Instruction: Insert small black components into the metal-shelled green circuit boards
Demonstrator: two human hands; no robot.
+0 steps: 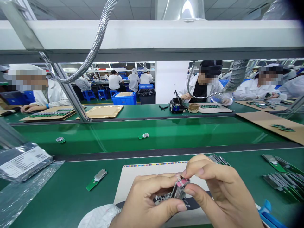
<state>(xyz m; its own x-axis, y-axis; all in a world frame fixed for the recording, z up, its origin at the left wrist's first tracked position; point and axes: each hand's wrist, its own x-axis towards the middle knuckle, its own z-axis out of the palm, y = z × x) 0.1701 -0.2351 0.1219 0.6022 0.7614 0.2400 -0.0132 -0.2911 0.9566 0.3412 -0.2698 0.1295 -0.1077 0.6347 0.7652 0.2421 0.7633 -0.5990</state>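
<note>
My left hand (147, 196) is closed around a small metal-sided part with a pink end (182, 182), held between thumb and fingers above a white sheet (133, 177). Thin metal pins stick out at the pink end. The thumb and fingertips of my right hand (223, 186) pinch the part at that end; the fingers hide the exact contact. Small dark components with silver legs (163, 198) show behind my left thumb. A green circuit board with a metal can (97, 179) lies on the green bench to the left. More such boards (283, 185) are stacked at the right.
A green conveyor belt (118, 136) crosses ahead, carrying a board (143, 136) and another board (60, 140). A labelled plastic bag (26, 161) lies at left, a blue tool (268, 213) at lower right. Co-workers sit opposite; a cardboard sheet (273, 123) overlaps the belt.
</note>
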